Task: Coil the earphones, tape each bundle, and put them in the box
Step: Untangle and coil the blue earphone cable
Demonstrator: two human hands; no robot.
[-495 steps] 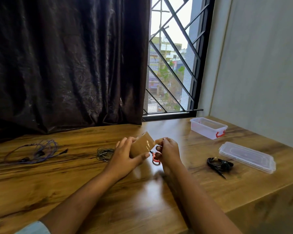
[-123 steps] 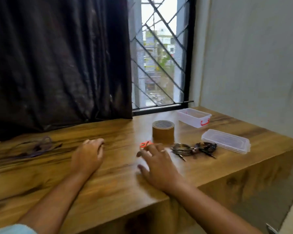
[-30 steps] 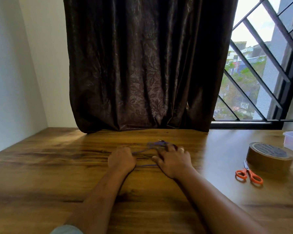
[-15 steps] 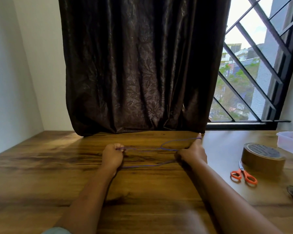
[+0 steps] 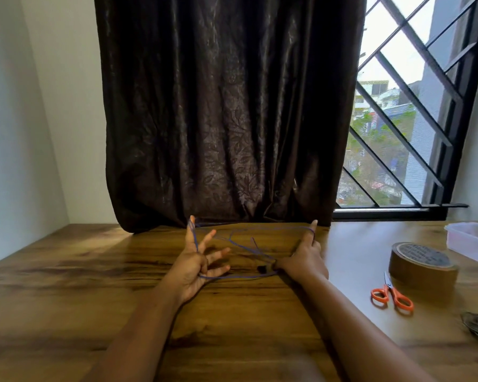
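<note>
Left hand (image 5: 193, 267), a fist half a second ago, now splays its fingers with the purple earphone cord (image 5: 238, 277) hung over one, while the right hand (image 5: 305, 260) hooks it on a raised forefinger, other fingers curled, above the desk (image 5: 66, 312), so coiling looks begun.

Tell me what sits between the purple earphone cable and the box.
The purple earphone cable is strung between left hand and right hand. On the table toward the box stands only the tape roll; scissors lie nearer. Lifted over, likely nothing blocks.
</note>
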